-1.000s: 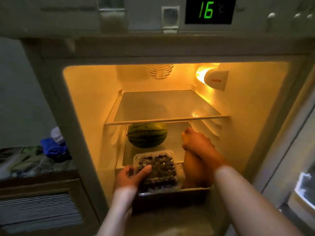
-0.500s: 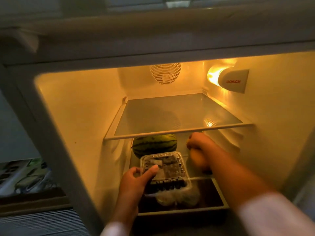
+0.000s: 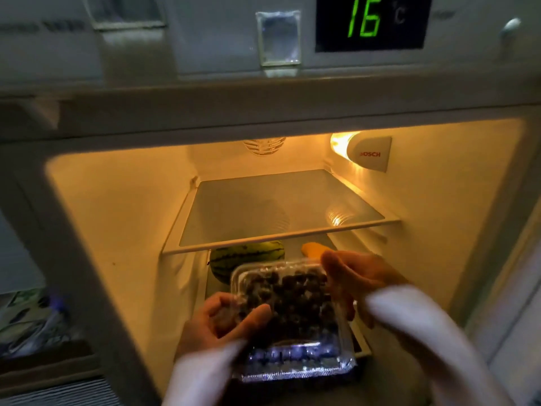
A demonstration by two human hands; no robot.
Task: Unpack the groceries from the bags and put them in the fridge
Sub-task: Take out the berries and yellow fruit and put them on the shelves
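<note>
From the head camera, both hands hold a clear box of berries (image 3: 288,312) before the open fridge (image 3: 117,218): left hand (image 3: 222,323) fingers curled round its near corner, right hand (image 3: 355,278) gripping the far side. Behind sits a watermelon (image 3: 234,257).

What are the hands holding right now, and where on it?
The left hand grips the clear box of dark berries at its left edge, thumb on the lid. The right hand touches the box's right side; its grip is blurred.
</note>
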